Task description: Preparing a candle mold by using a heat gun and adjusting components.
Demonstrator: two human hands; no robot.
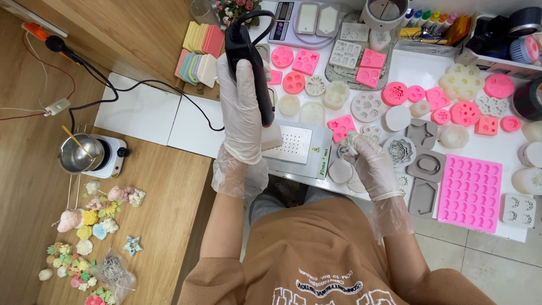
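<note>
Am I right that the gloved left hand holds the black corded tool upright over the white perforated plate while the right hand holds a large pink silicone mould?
Not quite: in the head view the right hand holds a small pale flower-shaped piece, not a pink mould. The left hand does hold the black corded tool over the white perforated plate.

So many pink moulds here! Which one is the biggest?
The rectangular pink mould with rows of small cavities, at the table's near right edge; the other pink ones are far smaller.

Head camera, steeply down, close.

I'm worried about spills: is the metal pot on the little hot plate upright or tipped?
Upright. The metal pot sits level on the white hot plate, with a yellow stick leaning inside it. Its contents cannot be made out.
</note>
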